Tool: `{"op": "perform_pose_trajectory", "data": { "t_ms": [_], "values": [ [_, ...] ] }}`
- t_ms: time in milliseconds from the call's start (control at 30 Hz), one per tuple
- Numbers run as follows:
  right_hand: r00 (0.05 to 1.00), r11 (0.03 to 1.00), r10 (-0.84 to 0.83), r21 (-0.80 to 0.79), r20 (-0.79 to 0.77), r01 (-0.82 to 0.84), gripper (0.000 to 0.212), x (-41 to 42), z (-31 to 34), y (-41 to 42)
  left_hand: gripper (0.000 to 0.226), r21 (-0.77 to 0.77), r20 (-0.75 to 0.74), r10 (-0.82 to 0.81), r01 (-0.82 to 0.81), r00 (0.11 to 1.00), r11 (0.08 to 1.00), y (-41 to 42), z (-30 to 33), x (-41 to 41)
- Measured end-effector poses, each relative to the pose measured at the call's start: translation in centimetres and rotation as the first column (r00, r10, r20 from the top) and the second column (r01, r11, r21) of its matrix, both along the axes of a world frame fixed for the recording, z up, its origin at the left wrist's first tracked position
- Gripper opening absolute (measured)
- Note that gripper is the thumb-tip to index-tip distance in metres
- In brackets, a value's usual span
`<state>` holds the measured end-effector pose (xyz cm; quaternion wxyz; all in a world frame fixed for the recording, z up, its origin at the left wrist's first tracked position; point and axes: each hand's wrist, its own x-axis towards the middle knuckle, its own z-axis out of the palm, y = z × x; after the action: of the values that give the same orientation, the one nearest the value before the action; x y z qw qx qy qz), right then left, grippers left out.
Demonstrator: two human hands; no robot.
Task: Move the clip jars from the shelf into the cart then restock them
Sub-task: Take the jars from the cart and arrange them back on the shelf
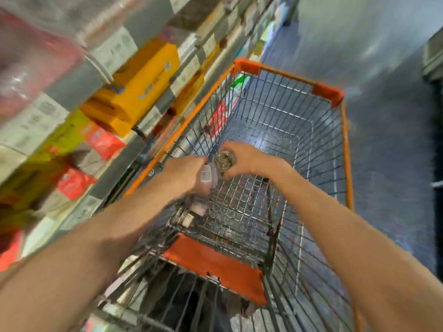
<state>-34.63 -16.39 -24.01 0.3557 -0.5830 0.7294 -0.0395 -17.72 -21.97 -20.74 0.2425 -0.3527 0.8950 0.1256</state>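
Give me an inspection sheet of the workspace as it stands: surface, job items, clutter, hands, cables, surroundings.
Surface: orange-rimmed wire shopping cart, main basket bare where visible.
Job's things: clear plastic jar of metal clips and clear labelled plastic jar, both held above the cart; more small jars lie in the cart's near section.
Clutter: nothing seen.
Hands: left hand grips the labelled jar; right hand grips the clip jar.
Cables: nothing seen.
Surroundings: shelving on the left with yellow-orange boxes and red packets; grey aisle floor. Image blurred.
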Motion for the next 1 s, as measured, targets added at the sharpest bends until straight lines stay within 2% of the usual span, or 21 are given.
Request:
{"op": "perform_pose_trajectory", "data": {
  "t_ms": [67,100,267,367,533,633,767,1000],
  "values": [
    [0.999,0.999,0.036,-0.017,-0.025,-0.036,0.085,-0.1,2.8,-0.2,0.045,-0.02,-0.033,-0.026,0.025,0.999,0.999,-0.7,2.8,0.0],
    [0.998,0.998,0.053,-0.032,-0.041,-0.054,0.085,-0.2,4.4,-0.2,0.045,-0.025,-0.034,-0.029,0.028,0.999,0.999,-1.0,4.3,0.0],
    [0.993,0.988,0.088,-0.123,-0.079,-0.097,0.08,0.1,12.2,0.0,0.076,-0.069,-0.031,-0.018,0.016,0.999,0.998,-1.8,11.6,1.0],
    [0.988,0.977,0.12,-0.165,-0.095,-0.134,0.079,0.8,16.6,-0.2,0.077,-0.054,-0.074,0.003,-0.007,0.997,0.998,-2.5,15.3,2.8],
    [0.977,0.95,0.182,-0.238,-0.109,-0.204,0.073,3.4,23.5,-1.4,0.103,-0.015,-0.1,0.065,-0.067,0.993,0.998,-2.8,21.5,6.7],
    [0.97,0.936,0.215,-0.26,-0.11,-0.237,0.072,5.8,27.3,-1.9,0.103,-0.002,-0.118,0.104,-0.105,0.988,0.995,-2.6,24.9,9.6],
    [0.955,0.906,0.267,-0.304,-0.131,-0.295,0.071,10.3,31.7,-1.9,0.104,-0.066,-0.168,0.11,-0.122,0.98,0.99,-1.1,29.0,13.9],
    [0.913,0.844,0.376,-0.348,-0.16,-0.409,0.073,18.9,36.7,-0.2,0.092,-0.101,-0.213,0.159,-0.184,0.964,0.978,2.5,33.6,22.0]
  ]
}}
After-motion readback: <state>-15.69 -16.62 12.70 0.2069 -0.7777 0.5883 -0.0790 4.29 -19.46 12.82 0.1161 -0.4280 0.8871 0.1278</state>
